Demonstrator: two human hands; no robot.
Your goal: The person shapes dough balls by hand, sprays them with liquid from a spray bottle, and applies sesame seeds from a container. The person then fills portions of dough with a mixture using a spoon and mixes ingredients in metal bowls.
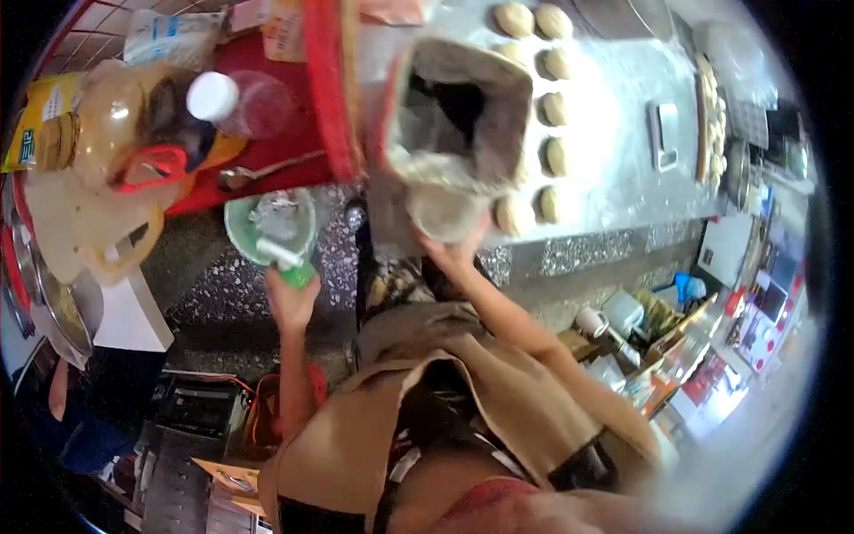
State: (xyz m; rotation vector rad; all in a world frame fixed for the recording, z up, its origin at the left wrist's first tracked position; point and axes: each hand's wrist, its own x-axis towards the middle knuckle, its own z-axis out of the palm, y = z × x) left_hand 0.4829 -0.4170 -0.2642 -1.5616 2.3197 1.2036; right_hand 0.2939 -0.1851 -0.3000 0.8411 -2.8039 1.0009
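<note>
My left hand [292, 301] is closed around a green and white object [295, 271] whose exact kind I cannot make out. It is held at the near rim of a pale green bucket [234, 233] with white, crumpled-looking contents. My right hand [452, 256] grips a round, whitish bowl [445, 216] from below and the side. The bowl is at the near edge of the metal worktop, right against a square, flour-dusted bin [516, 133]. A dark patch shows inside the bin. Rows of round dough balls [551, 205] lie to the right of the bin.
A small scale-like device [664, 136] lies on the floured worktop. On the left, a red surface [267, 169] holds a spoon [245, 175], a white-capped bottle [253, 102] and a large plastic jug [124, 116]. Boxes and containers [623, 311] stand lower right. Another person's arm [59, 390] shows far left.
</note>
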